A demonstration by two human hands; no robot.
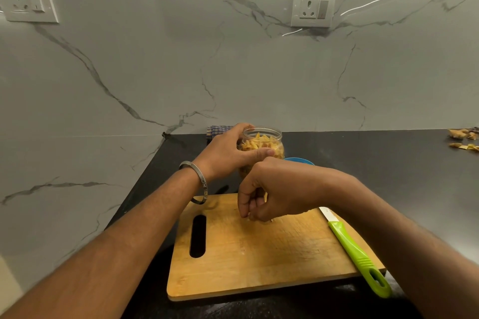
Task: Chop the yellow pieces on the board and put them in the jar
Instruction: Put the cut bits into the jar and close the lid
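A clear plastic jar (269, 141), open at the top and filled with yellow pieces, stands just beyond the far edge of the wooden cutting board (259, 254). My left hand (228, 154) is wrapped around the jar's left side. My right hand (269, 189) hovers over the far part of the board with its fingers pinched together; a tiny pale bit shows at the fingertips, too small to name. A knife with a green handle (359, 259) lies along the board's right edge, its white blade partly hidden under my right forearm.
A blue lid or bowl (302, 161) sits behind my right hand. A checked cloth (216, 130) lies by the wall. Yellow-brown scraps (464, 138) lie at the far right of the black counter. The marble wall stands close behind and to the left.
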